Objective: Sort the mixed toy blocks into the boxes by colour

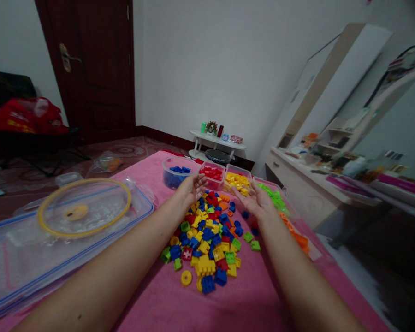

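A heap of small plastic building blocks (pixel 209 235) in red, blue, yellow, green and orange lies on a pink cloth (pixel 180 304). My left hand (pixel 192 187) is at the far left edge of the heap, palm turned inward, fingers spread, holding nothing. My right hand (pixel 254 199) is at the far right edge, palm up, fingers apart and empty. Just beyond the hands stand clear tubs: one with blue blocks (pixel 174 174), one with red blocks (pixel 211 174), one with yellow blocks (pixel 238 180). Green blocks (pixel 275 198) lie to the right.
Clear plastic lids (pixel 79 216), one round with a yellow rim, lie at the left. Orange blocks (pixel 297 237) line the right edge of the cloth. A small white table (pixel 217 140) stands by the far wall, a white desk (pixel 297 180) at the right, a dark door (pixel 90 64) behind.
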`<state>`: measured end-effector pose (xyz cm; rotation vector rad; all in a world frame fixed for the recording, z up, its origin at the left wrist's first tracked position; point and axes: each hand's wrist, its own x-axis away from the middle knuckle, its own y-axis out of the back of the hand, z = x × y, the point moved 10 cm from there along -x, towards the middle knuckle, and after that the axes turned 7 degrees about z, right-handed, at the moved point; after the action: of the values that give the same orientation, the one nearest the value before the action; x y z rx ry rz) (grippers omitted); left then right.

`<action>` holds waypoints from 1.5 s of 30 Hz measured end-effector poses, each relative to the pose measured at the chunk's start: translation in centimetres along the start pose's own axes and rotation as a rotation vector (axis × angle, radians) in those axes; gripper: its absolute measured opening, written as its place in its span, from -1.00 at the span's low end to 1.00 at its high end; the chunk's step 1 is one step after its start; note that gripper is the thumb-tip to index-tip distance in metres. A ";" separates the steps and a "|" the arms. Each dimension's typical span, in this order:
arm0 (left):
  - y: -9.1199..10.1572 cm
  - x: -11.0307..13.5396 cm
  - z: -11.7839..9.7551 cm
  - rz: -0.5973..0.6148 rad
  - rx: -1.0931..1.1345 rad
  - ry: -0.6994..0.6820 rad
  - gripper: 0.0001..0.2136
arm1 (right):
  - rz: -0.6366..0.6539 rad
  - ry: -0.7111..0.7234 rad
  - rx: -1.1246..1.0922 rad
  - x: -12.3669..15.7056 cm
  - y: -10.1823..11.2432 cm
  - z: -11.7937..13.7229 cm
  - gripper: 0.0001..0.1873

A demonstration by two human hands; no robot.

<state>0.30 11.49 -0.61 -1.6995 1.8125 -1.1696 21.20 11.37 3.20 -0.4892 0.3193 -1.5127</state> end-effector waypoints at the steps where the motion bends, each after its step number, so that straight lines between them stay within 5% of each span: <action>1: 0.0 0.0 0.0 -0.003 -0.006 -0.002 -0.86 | -0.034 0.025 0.043 -0.9 0.0 1.3 -0.83; 5: 0.2 0.1 -0.2 -0.018 -0.016 -0.009 -0.88 | -0.124 0.137 0.574 -4.1 -0.6 6.2 -0.54; 8: 0.2 0.0 -0.4 -0.011 -0.008 -0.013 -0.89 | -0.271 0.291 1.044 -4.2 -0.8 7.4 -0.47; 13: 0.3 -0.1 -0.6 -0.002 0.004 -0.023 -0.89 | -0.168 0.325 1.375 -3.1 -1.6 1.6 -0.72; 16: 0.2 0.0 -0.6 -0.007 0.000 -0.022 -0.89 | -0.095 0.298 1.542 -2.2 -2.1 -1.5 -0.66; 23: 0.1 0.5 -0.8 -0.044 -0.012 -0.041 -0.90 | -0.073 0.277 1.759 -0.4 -3.1 -2.3 -0.64; 30: 0.1 0.3 -0.7 -0.036 -0.071 -0.065 -0.89 | -0.246 0.468 1.832 6.0 -3.9 7.1 -0.61; 35: 0.3 -0.3 -0.6 -0.022 -0.126 -0.075 -0.89 | -0.443 0.317 1.998 9.3 1.3 12.6 -0.64; 40: 0.4 -0.3 -0.6 -0.029 -0.207 -0.088 -0.89 | -0.418 0.022 2.053 8.9 6.4 13.3 -0.66; 42: 0.2 -0.2 -0.7 -0.018 -0.265 -0.100 -0.87 | -0.402 0.050 2.064 8.9 5.6 12.9 -0.64; 45: -0.3 -0.1 -1.1 -0.006 -0.366 -0.119 -0.85 | -0.264 0.184 2.027 8.7 1.4 10.5 -0.70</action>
<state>-0.33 11.91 0.20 -1.9238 2.0397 -0.7511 28.01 3.85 12.40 1.2443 -1.1554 -1.3893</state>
